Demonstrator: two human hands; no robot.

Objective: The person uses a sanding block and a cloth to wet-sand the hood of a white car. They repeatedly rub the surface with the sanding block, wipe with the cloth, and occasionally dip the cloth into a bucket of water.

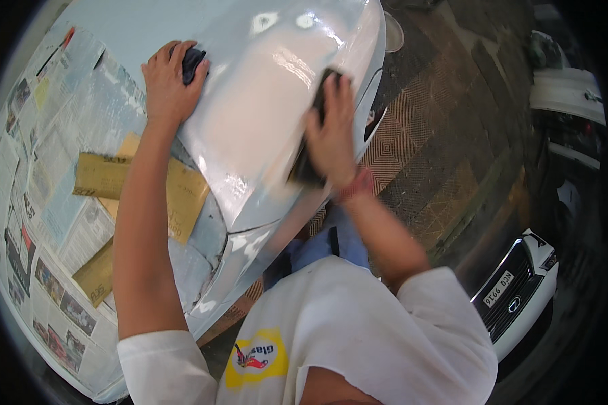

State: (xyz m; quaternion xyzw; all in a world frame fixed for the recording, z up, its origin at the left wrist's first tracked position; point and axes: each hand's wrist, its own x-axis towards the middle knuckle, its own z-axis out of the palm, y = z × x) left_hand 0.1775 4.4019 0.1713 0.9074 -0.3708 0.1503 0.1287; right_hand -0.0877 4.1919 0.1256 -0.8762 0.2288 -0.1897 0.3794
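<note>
A car body panel [250, 115] slopes in front of me, pale blue-grey with a whitish, wet-looking patch in its middle. On the panel's left part, my left hand [169, 84] is closed round a dark navy wad [194, 64], perhaps a cloth or sponge. At the right edge, my right hand [331, 131] grips a long dark sanding block [306, 165] that lies against the surface. Motion blurs that hand slightly, and the block's underside is hidden. Brown-backed sandpaper sheets [186, 192] lie left of the panel, partly behind my left forearm.
Newspaper [67, 229] covers the surface on the left, where a thin red-tipped tool [64, 44] lies. Patterned flooring [439, 135] stretches to the right. A white car with a dark grille [507, 290] stands at the lower right. A round pale object [393, 32] sits beyond the panel's edge.
</note>
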